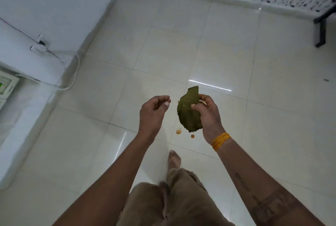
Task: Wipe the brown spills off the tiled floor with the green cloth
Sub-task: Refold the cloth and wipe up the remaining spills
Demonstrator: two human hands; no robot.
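Person standing on floor, both hands out front. Right hand grips bunched green cloth, fingers and thumb curled round it, cloth held up off the floor. Left hand just left of cloth, not touching it, fingers loosely curled, holding nothing. Brown spills on floor, showing just below cloth's lower end. Yellow band on right wrist. Bare foot below spills.

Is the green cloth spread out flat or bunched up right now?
Bunched up: the green cloth hangs crumpled from the right hand, off the floor.
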